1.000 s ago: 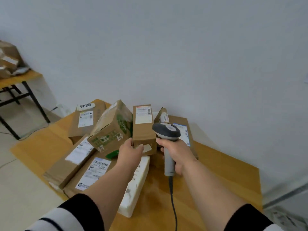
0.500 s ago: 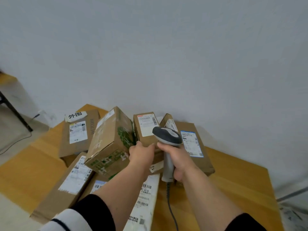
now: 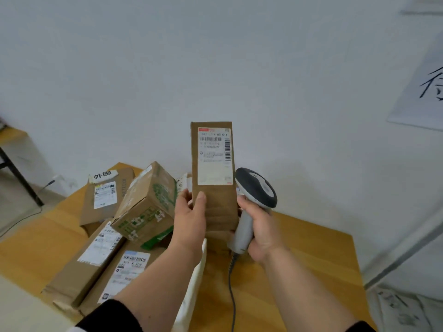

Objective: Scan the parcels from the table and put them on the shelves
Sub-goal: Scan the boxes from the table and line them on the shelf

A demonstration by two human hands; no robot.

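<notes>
Left hand (image 3: pixel 190 219) grips the box (image 3: pixel 214 178) upright, label facing out, so the scanner (image 3: pixel 255 202) clutched in the right hand (image 3: pixel 260 233) can likely read it

White wall and side furniture around the work area

A plain white wall (image 3: pixel 215 68) fills the background. At the right edge hangs a white sheet (image 3: pixel 424 92) with black brush-stroke characters. At far left stands a wood-topped side table (image 3: pixel 12 137) with black metal legs, and a thin cable (image 3: pixel 21 219) trails across the pale floor (image 3: pixel 16 204) beneath it.
</notes>
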